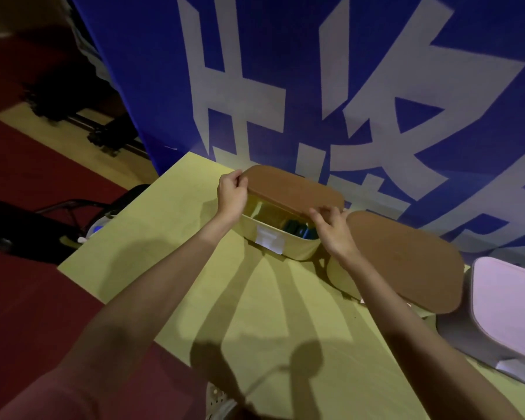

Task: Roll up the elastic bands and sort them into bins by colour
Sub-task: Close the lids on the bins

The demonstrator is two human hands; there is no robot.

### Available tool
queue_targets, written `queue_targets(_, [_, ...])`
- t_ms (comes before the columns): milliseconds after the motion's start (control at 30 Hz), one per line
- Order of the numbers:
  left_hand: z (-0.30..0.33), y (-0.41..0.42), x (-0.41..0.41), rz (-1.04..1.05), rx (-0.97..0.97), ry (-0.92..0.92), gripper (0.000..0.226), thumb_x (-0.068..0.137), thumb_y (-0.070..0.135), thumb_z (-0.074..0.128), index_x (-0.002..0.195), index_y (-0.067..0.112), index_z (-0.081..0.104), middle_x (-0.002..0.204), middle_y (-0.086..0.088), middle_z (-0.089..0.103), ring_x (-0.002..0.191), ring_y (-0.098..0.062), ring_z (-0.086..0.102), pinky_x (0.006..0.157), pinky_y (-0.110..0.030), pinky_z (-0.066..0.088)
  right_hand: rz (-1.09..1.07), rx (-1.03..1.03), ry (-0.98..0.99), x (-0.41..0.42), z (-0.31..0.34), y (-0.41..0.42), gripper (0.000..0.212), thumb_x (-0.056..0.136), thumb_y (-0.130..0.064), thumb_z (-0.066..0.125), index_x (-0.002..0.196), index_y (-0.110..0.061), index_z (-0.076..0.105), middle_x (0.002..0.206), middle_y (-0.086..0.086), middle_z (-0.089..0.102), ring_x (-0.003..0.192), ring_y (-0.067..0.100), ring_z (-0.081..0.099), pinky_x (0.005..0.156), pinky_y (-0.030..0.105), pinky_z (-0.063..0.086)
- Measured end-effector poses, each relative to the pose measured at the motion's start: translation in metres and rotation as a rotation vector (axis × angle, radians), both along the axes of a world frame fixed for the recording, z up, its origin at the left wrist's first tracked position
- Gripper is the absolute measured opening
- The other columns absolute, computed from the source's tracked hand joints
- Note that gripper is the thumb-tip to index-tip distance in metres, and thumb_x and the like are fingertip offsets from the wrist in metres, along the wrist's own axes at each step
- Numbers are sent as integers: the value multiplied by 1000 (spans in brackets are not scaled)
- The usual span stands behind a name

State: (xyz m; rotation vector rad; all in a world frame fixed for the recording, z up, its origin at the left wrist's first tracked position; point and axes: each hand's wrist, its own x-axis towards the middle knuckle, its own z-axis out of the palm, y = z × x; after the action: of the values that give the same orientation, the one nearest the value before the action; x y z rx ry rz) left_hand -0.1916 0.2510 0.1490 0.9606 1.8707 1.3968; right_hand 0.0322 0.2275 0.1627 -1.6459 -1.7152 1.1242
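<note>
Yellow-green surface (255, 298) carries the bin (297, 248). I judge I'm handling its brown lid (291, 189): my left hand (231, 194) and right hand (334, 228) pinch opposite ends, fingers curled. Dark blue bands (297, 230) lie inside. Next, steady both ends evenly.

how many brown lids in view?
2. One brown lid is held tilted over the open yellow bin by the left hand and right hand. The second lid sits right of it.
</note>
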Motion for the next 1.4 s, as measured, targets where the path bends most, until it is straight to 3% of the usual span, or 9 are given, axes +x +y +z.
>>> queue_targets(200, [-17, -22, -7, 26, 0, -39, 34, 98, 8, 47, 131, 2, 50, 130, -14, 54, 118, -23, 55, 100, -28, 44, -36, -40, -7, -17, -12, -16, 61, 98, -44, 45, 144, -8, 29, 156, 23, 5, 146, 30, 11, 116, 39, 20])
queue_targets(433, [-33, -32, -10, 36, 10, 28, 30, 98, 7, 45, 127, 3, 54, 129, -15, 53, 117, -23, 54, 104, -35, 43, -144, -3, -24, -34, -25, -25, 58, 95, -39, 52, 139, -5, 34, 145, 18, 19, 130, 35, 34, 112, 34, 27])
queue_targets(600, [-35, -31, -10, 22, 5, 29, 33, 98, 5, 44, 130, 6, 50, 132, -10, 48, 118, -19, 52, 105, -34, 43, -190, -11, -17, -37, -32, -26, 59, 92, -36, 57, 139, -7, 35, 149, 22, 19, 139, 38, 23, 116, 43, 23])
queue_targets(767, [-40, -31, -9, 25, 24, -1, 32, 98, 3, 43, 129, 7, 50, 132, -10, 48, 118, -19, 52, 105, -33, 43, -218, 6, 22, -39, -34, -28, 57, 91, -32, 60, 138, -8, 37, 150, 20, 19, 139, 35, 24, 115, 39, 25])
queue_targets(933, [-36, -29, -6, -5, 103, 41, 32, 97, -1, 42, 126, 5, 52, 125, -2, 45, 117, -18, 52, 105, -30, 41, -248, 39, 53, -35, -33, -25, 57, 91, -29, 60, 138, -6, 38, 144, 15, 25, 130, 31, 36, 108, 31, 30])
queue_targets(1067, [-32, -23, -1, -32, 116, 105, 33, 95, -4, 41, 126, 2, 53, 125, -5, 45, 116, -17, 50, 105, -26, 39, -248, 13, 57, -33, -35, -24, 56, 91, -31, 60, 137, -9, 38, 148, 16, 20, 136, 31, 29, 110, 33, 29])
queue_targets(1233, [-42, -19, -9, -25, 60, 77, 33, 95, -5, 41, 126, 1, 53, 130, -10, 44, 119, -20, 50, 104, -25, 38, -210, -5, 32, -35, -36, -21, 59, 90, -34, 61, 137, -8, 37, 143, 12, 23, 132, 30, 33, 110, 34, 32])
queue_targets(1400, [-46, -23, -12, -31, 18, 66, 35, 95, -6, 41, 127, 3, 52, 131, -9, 46, 123, -17, 49, 107, -31, 39, -134, -23, -67, -35, -39, -19, 62, 90, -38, 62, 139, -10, 35, 150, 17, 11, 140, 33, 21, 113, 34, 24])
